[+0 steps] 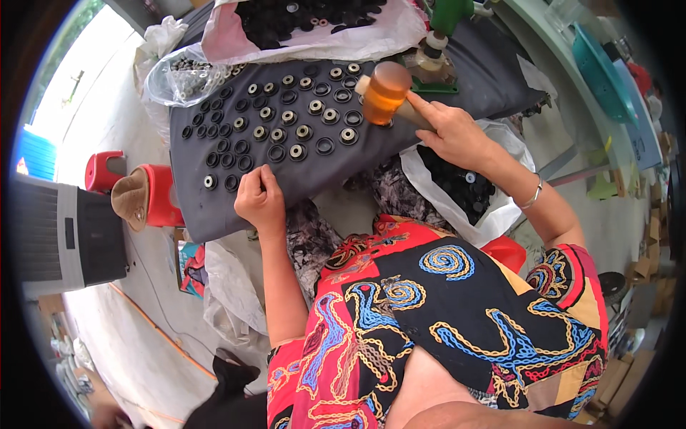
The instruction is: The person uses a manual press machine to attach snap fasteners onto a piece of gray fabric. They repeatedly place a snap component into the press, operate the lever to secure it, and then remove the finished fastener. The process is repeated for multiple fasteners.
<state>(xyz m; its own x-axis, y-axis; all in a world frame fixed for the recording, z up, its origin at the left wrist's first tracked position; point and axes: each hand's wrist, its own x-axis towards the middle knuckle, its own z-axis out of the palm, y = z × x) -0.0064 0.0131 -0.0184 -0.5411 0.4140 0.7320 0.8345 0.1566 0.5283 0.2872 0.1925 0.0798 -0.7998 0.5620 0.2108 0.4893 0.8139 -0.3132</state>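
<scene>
My right hand [457, 136] is wrapped round the handle of a mallet [386, 91] with an amber see-through head. The mallet head is above the far right part of a dark cloth-covered work surface [214, 214], and it hides what lies directly beneath. My left hand [260, 203] is closed at the near edge of the surface, fingers curled together; whatever it may hold is hidden. Beyond it lie several black rings [276, 154], some bare. Others carry metal-centred round pieces [297, 151].
At the back sits a white bag [314, 51] of black parts, beside a clear bag [187, 75] of metal pieces. A green hand press [433, 64] stands back right. An open white bag [429, 189] of black parts is by my right forearm. Red stools [163, 193] stand left.
</scene>
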